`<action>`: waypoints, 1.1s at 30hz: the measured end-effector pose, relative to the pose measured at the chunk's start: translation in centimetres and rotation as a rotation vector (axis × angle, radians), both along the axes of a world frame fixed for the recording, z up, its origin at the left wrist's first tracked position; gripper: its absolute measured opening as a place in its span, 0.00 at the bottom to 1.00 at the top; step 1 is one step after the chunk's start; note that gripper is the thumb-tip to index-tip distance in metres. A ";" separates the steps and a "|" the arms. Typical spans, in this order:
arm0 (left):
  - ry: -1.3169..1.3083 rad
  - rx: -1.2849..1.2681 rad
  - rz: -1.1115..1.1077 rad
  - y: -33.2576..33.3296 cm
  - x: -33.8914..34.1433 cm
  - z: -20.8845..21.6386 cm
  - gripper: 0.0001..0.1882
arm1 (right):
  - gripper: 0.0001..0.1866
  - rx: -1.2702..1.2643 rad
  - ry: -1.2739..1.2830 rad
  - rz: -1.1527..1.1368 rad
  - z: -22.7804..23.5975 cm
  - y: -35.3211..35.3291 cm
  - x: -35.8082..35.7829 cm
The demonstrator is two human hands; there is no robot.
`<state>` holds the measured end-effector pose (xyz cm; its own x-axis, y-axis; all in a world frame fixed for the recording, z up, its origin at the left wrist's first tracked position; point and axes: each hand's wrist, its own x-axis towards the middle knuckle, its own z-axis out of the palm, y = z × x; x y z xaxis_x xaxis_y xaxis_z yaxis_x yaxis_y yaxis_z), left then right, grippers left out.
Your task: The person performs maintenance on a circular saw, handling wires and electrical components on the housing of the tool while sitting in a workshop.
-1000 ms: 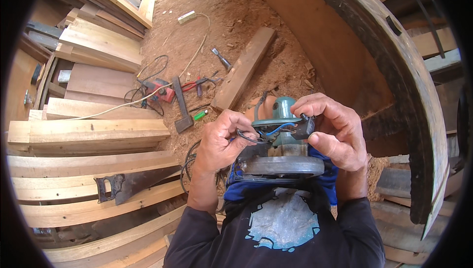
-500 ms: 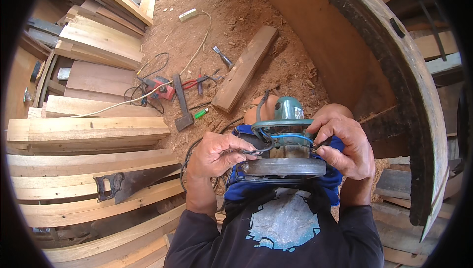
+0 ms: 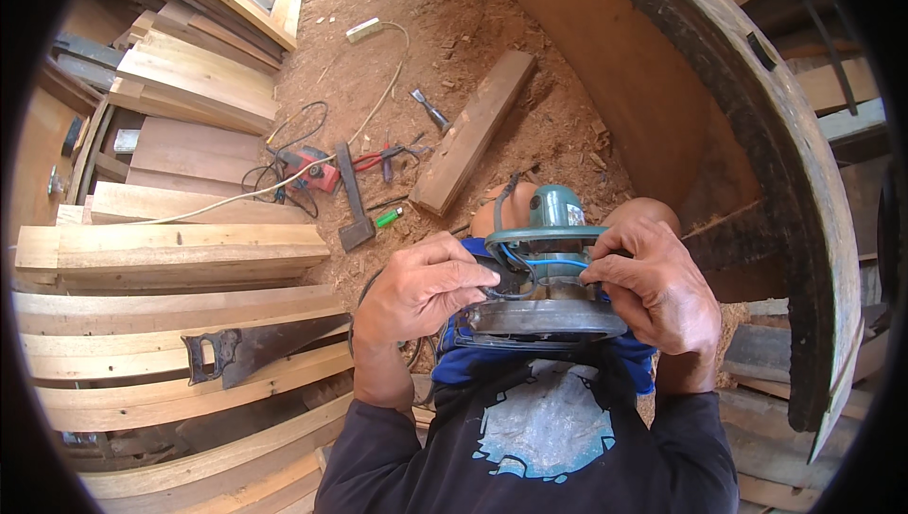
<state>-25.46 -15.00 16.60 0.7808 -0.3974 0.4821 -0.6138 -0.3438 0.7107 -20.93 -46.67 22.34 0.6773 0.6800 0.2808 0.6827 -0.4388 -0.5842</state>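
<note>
A green circular saw rests across my lap, its metal guard facing me. Its handle looks opened up, with a blue wire and a black wire exposed. My left hand pinches the black wire at the saw's left side. At the right end of the handle, my right hand has thumb and forefinger brought together at the end of the blue wire. Its fingertips partly hide that end.
On the sawdust-covered ground ahead lie a hammer, a green-handled tool, a chisel, a red power tool and a wooden beam. A handsaw lies on stacked boards at left. A large curved panel stands at right.
My right fingers have moved inward and closed at the blue wire's end. My left hand has lifted slightly and shifted right along the black wire, which now hangs in a lower loop.
</note>
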 end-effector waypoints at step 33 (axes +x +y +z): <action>0.362 -0.074 0.437 -1.7 -0.4 -2.8 0.10 | 0.13 0.190 -0.060 -0.101 -0.8 4.8 1.8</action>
<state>-25.90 -16.70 13.77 0.9856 0.0237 0.1675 -0.1388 -0.4523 0.8810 -19.17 -41.84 21.55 0.7175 0.5407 0.4392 0.6769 -0.3926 -0.6226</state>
